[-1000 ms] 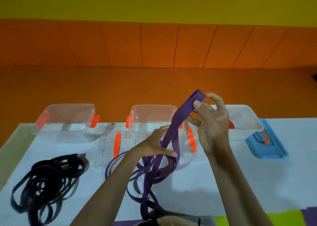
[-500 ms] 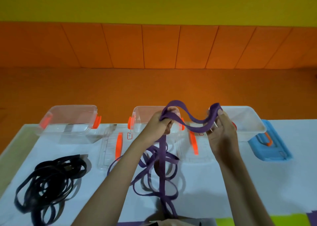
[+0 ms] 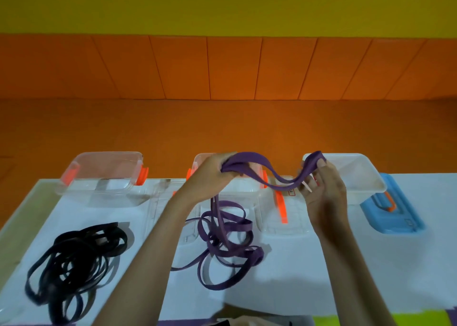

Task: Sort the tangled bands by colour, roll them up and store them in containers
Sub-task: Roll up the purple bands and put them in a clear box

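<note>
**A:** What does your left grip [image 3: 210, 175] have?

**B:** Its fingers are curled round the purple band [image 3: 279, 186], which is bunched in your fist above the middle clear container [image 3: 197, 161].

**A:** And your right grip [image 3: 324, 189]?

**B:** Its thumb and fingers pinch the same band further along, up in front of the white container [image 3: 356, 177]. Between your two grips the band sags in a shallow dip, clear of the bench [image 3: 321, 276].

**A:** Where is the rest of it?

**B:** One strand drops from your left grip to a loose purple heap on the bench, just in front of the middle container.

**A:** And further out?

**B:** A clear lid [image 3: 284, 224] with an orange handle lies flat between the middle and white containers. A second clear lid [image 3: 158, 202] seems to lie behind your left forearm, though the plastic is hard to read there. The black bands [image 3: 74, 254] sit in their own tangle at the left, well apart from the purple, in front of the left clear container [image 3: 106, 175]. A blue lid [image 3: 393, 217] lies just right of the white container.
</note>
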Tool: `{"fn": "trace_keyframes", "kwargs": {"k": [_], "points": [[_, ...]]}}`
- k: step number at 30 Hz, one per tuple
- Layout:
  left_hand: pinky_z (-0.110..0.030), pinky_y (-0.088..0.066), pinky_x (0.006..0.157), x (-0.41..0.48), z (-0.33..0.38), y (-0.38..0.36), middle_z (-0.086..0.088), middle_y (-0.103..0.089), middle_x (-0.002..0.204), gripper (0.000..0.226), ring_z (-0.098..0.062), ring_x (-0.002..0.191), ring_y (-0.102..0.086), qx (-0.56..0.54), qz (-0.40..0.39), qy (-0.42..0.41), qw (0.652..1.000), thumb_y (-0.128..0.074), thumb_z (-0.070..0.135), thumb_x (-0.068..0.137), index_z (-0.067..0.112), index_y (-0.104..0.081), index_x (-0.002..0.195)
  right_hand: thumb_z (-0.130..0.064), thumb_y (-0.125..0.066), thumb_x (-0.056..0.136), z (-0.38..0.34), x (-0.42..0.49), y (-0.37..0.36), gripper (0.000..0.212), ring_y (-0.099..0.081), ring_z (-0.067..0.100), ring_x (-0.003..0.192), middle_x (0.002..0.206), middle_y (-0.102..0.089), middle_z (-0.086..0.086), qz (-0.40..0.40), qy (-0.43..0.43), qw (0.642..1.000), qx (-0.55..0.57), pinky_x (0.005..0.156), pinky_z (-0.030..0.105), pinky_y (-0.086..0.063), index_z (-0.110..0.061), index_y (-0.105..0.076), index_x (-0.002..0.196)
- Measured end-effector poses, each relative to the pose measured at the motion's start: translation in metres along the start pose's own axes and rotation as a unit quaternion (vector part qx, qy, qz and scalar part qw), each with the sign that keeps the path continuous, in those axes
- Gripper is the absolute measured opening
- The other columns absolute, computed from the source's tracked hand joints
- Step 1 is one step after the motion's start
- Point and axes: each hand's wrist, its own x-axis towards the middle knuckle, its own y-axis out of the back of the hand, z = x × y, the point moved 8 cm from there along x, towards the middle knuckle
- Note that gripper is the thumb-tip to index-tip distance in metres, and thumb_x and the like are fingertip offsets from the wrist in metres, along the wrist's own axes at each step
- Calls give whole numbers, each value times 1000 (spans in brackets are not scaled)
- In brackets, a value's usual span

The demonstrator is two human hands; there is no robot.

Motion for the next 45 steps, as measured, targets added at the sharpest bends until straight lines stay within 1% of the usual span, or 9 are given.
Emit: {"fn": "trace_keyframes", "kwargs": {"k": [3, 6, 10, 14, 17, 21, 29, 33, 45], "points": [[-25, -49, 72, -18, -41, -5, -9, -72, 91, 17, -7, 70, -59, 21, 0, 54, 998, -64, 9, 103, 20, -74, 112, -42, -65, 102, 1, -2, 1, 17, -76, 16, 108, 111, -79, -4, 12, 20, 999, -48, 80, 29, -63, -38, -74, 115], [-31, -54, 66, -36, -89, -6, 3, -66, 71, 8, -11, 62, -62, 35, 28, 105, 994, -69, 26, 103, 22, -69, 95, -42, -70, 98, 12, -4, 2, 27, -77, 19, 107, 110, -80, 0, 21, 17, 998, -49, 82, 28, -63, -30, -71, 122], [-51, -59, 89, -54, -133, -11, 4, -70, 81, 13, -14, 77, -70, 51, 29, 174, 983, -77, 28, 96, 22, -67, 101, -22, -74, 99, 32, -8, -3, 19, -79, 22, 95, 101, -80, 7, 21, -18, 999, -42, 81, 29, -63, -18, -69, 118], [-41, -46, 113, -60, -134, -23, 7, -58, 142, 74, -11, 128, -56, 127, 25, 168, 977, -86, 38, 85, 33, -48, 149, -12, -78, 95, 54, -18, -15, 16, -76, 23, 80, 95, -77, 17, 8, -57, 997, -56, 83, 37, -66, -16, -69, 108], [-34, -34, 117, -56, -101, -33, 10, -45, 156, 86, -12, 142, -39, 166, 66, 76, 981, -84, 50, 84, 35, -42, 156, -10, -81, 91, 62, -29, -28, 19, -76, 26, 79, 102, -73, 20, -15, -43, 995, -92, 77, 35, -65, -15, -71, 106], [-10, -44, 98, -57, -59, -56, 16, -62, 135, 57, 0, 117, -59, 94, 127, -12, 987, -78, 42, 94, 32, -55, 145, -8, -83, 89, 71, -42, -42, 19, -79, 23, 74, 92, -76, -2, -39, -43, 989, -134, 67, 30, -64, -24, -75, 94], [-23, -59, 89, -79, -58, -58, 9, -78, 110, 28, -9, 99, -73, 62, 277, -28, 959, -77, 22, 96, 15, -73, 123, -2, -78, 90, 73, -56, -56, 29, -79, 29, 86, 99, -78, 11, -84, -96, 983, -135, 73, 40, -67, -25, -71, 106], [-19, -56, 89, -84, -58, -51, 21, -70, 109, 25, -4, 103, -67, 61, 275, -68, 957, -81, 20, 92, 18, -76, 116, -4, -76, 93, 61, -55, -59, 16, -79, 25, 83, 93, -79, 8, -106, -98, 977, -156, 68, 28, -63, -20, -76, 91], [-25, -60, 89, -99, -47, -35, 12, -81, 103, 22, -16, 102, -77, -181, 363, -61, 912, -90, 23, 79, 29, -81, 98, -16, -85, 81, 96, -76, -70, 28, -75, 18, 89, 107, -75, 12, -154, -373, 907, 121, 74, 25, -61, -4, -81, 106]]}}
